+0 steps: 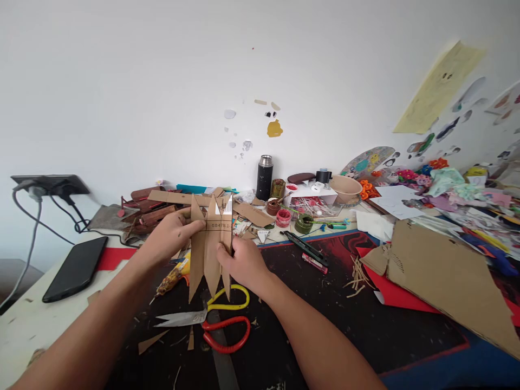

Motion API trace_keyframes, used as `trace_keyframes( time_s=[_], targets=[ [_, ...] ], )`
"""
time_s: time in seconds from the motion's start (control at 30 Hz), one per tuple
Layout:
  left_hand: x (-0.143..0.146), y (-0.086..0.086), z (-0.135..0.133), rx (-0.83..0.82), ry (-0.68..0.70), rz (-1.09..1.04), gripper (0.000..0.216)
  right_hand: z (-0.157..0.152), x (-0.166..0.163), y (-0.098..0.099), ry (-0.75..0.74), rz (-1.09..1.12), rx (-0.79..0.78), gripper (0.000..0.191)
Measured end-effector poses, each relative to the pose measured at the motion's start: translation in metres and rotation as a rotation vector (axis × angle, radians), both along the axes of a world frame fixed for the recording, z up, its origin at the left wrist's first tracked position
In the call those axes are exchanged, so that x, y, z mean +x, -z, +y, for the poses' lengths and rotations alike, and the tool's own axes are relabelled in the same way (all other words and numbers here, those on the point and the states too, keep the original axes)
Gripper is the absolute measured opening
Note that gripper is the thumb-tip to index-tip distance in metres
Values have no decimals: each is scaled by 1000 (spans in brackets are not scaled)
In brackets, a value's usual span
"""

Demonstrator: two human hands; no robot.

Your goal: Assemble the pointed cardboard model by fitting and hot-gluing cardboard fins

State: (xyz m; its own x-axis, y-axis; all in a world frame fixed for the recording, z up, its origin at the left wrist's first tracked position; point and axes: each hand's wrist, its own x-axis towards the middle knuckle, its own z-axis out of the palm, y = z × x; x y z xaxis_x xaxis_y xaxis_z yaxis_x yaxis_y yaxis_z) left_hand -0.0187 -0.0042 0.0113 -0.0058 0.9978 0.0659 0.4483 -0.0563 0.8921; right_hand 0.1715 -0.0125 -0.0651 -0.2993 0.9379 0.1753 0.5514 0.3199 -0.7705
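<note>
Both hands hold up a folded strip of cardboard (212, 249) with pointed ends at top and bottom and printed letters near its upper part. My left hand (179, 230) grips its left edge, thumb on the front face. Lower on the right edge, my right hand (244, 261) is closed on the same piece. Below it lie scissors (226, 331) with one yellow and one red handle, blades apart and pointing left. A yellow glue gun (173, 279) rests behind the left forearm, partly hidden by it. Small cardboard offcuts (152, 342) are scattered on the dark mat.
A phone (75, 269) lies at left beside a power strip (52, 185) with cables. A black flask (264, 179), paint jars (283, 218) and a bowl (345, 188) stand by the wall. A utility knife (304, 246) and a large cardboard sheet (442, 276) lie to the right.
</note>
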Motion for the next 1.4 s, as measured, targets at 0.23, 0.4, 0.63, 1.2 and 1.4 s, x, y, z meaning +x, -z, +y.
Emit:
trace_keyframes(
  time_s=[0.23, 0.4, 0.63, 1.2, 1.4],
  targets=[
    [5, -1, -2, 51, -72, 30, 37, -1, 1, -1, 3, 48, 14, 37],
    [12, 1, -6, 86, -104, 15, 31, -3, 0, -3, -49, 60, -19, 43],
    [13, 13, -5, 125, -103, 124, 24, -8, -2, -4, -122, 8, -35, 57],
    [12, 14, 1, 87, 11, -44, 38, -5, -4, 2, -80, -32, -53, 54],
    [4, 9, 0, -2, 85, 35, 43, -3, -3, 4, -51, -48, -21, 53]
  ],
)
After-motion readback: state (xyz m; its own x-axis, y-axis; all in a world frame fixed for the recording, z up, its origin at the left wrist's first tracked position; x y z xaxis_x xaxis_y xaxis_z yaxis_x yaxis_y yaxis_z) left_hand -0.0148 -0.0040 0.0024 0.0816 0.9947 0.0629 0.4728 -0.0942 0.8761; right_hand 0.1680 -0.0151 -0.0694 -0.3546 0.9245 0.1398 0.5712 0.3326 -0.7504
